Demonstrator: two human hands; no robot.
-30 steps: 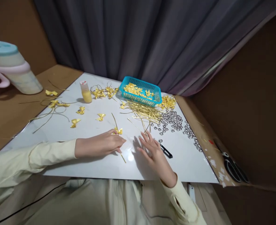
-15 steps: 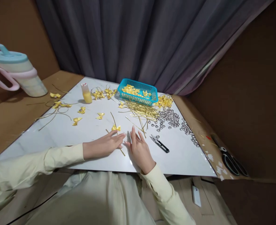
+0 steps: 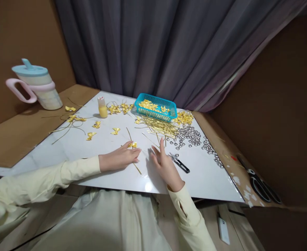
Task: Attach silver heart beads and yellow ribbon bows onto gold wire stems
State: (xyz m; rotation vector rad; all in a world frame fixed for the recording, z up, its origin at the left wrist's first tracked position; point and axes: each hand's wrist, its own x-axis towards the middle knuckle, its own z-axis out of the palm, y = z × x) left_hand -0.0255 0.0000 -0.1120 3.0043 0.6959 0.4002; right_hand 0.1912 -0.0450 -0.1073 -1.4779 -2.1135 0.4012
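My left hand (image 3: pixel 120 158) lies on the white board (image 3: pixel 91 157), fingers stretched toward a small yellow ribbon bow (image 3: pixel 132 144) on a thin gold stem; its fingertips touch the bow. Just right of it, my right hand (image 3: pixel 164 163) rests on its edge with the fingers spread and nothing in them. Black thread snips (image 3: pixel 180 163) lie right beside the right hand. A pile of gold wire strips (image 3: pixel 160 126) lies beyond the right hand's fingertips.
A blue basket (image 3: pixel 156 107) of yellow bows stands at the back, with silver beads (image 3: pixel 192 135) to its right. A small yellow bottle (image 3: pixel 102 108), loose bows (image 3: pixel 92 135) and a pink-handled jug (image 3: pixel 37 85) are at left. Scissors (image 3: pixel 260 184) lie at far right.
The view has shifted. My right hand moved slightly right and toward the wire strips, away from the left hand. The left hand stays at the bow.
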